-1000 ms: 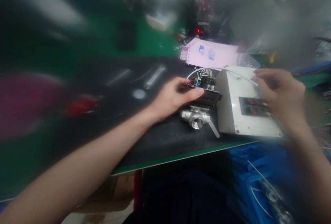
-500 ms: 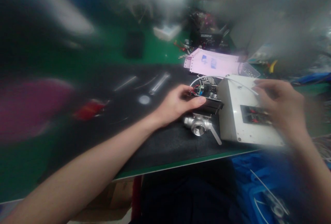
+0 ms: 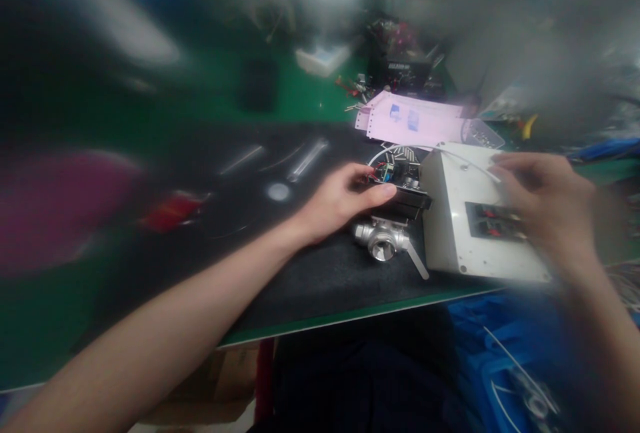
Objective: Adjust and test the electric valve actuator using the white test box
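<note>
Nearest, a metal valve (image 3: 383,241) stood on the dark surface (image 3: 320,273). The left hand (image 3: 345,199) gripped the black unit (image 3: 407,198) above it, steadying it; the right hand (image 3: 545,206), fingers curled, rested on the white box (image 3: 450,219). Pink papers (image 3: 415,119) lay farther.

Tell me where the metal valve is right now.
The metal valve sits on the black mat right of centre in the head view, under the open black unit held by the left hand, beside the white box.

The scene is dimly lit, with one bright glare spot seen overhead at the top centre. Heavy blur is spread over the left side, the upper edge and the right border, while only the middle of the bench (image 3: 320,273) is rendered fairly sharp.
</note>
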Available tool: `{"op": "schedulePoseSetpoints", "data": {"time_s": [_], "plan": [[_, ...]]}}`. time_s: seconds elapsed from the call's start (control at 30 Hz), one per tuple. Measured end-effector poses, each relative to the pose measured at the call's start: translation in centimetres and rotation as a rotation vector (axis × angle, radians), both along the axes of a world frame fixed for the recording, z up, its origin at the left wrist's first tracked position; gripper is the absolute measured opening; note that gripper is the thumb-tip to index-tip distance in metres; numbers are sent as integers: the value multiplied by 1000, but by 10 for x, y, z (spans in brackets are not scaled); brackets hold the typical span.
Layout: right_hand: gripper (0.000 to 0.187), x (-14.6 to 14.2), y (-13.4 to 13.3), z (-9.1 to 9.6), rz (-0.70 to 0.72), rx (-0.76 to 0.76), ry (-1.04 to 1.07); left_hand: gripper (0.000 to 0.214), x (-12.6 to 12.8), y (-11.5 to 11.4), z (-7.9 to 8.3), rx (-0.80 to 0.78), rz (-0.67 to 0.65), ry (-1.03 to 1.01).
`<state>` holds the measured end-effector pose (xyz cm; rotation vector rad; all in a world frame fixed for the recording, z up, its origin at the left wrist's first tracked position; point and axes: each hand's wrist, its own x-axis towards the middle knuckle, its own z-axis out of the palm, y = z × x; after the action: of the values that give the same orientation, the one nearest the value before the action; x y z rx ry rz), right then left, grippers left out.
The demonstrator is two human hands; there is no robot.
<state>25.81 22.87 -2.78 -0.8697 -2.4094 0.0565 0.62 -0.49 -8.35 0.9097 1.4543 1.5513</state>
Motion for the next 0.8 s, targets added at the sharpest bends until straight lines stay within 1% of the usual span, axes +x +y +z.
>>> {"op": "schedulePoseSetpoints", "data": {"time_s": [0.3,0.53,0.8], "plan": [[21,2,3,0,5,-6,4,62,1,0,3,2,-1,-23],[22,1,3,0,3,4,7,62,1,0,1,-2,5,-33],[17,-1,-2,5,36,12,12,62,2,0,2,15,11,-41]]}}
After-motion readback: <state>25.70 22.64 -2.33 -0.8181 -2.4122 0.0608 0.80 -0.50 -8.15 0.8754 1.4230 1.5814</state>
